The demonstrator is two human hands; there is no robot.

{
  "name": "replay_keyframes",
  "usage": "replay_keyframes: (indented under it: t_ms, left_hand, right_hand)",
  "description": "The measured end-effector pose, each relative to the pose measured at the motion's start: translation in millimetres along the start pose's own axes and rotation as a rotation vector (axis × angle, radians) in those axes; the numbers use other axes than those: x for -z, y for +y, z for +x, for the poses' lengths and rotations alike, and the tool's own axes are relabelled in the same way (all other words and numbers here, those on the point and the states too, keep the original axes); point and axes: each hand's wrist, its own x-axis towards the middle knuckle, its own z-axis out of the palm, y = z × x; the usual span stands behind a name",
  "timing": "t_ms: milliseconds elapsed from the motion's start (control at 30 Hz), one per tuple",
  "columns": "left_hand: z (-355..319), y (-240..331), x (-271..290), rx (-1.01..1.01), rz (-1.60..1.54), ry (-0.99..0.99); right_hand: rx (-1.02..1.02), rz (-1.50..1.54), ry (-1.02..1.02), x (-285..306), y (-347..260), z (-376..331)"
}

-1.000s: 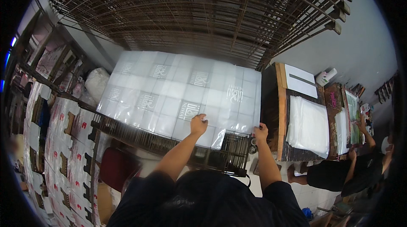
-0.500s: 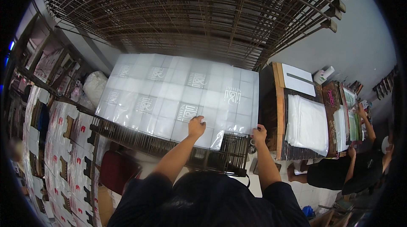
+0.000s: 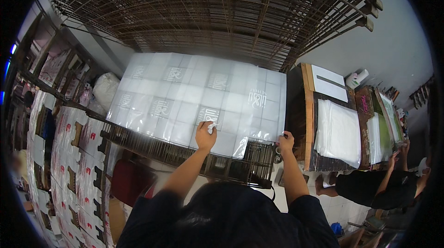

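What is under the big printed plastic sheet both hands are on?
A dark wire rack supports the printed sheet; its grid front edge shows below. The rack surface beneath is mostly covered.

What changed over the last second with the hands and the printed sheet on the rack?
Little changed. The left hand stays pressed on the translucent printed sheet; the right hand still grips its near right corner. The sheet lies flat on the wire rack as before.

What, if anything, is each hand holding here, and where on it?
Both hands grip the large printed plastic sheet along its near edge: the left hand partway along it, the right hand at its near right corner.
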Motion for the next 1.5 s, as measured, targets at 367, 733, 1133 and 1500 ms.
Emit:
replay_keyframes:
  t_ms: [367, 733, 1133, 1500]
  left_hand:
    - [-0.1, 0.0, 25.8, -0.029, -0.1, 0.057]
    - [152.9, 221.4, 97.4, -0.273, -0.922, -0.07]
    - [200.7, 379.2, 146.1, 0.149, -1.278, 0.104]
    - [227.8, 344.7, 183.6, -0.042, -1.511, 0.149]
  right_hand:
    - [-0.016, -0.018, 0.057, -2.6, -0.5, 0.1]
    - [0.113, 0.312, 0.221, 57.0, 13.0, -4.4]
    - [0.087, 1.611, 0.551, 260.4, 42.8, 60.4]
    - [0.033, 1.988, 0.491, 267.9, 71.5, 94.0]
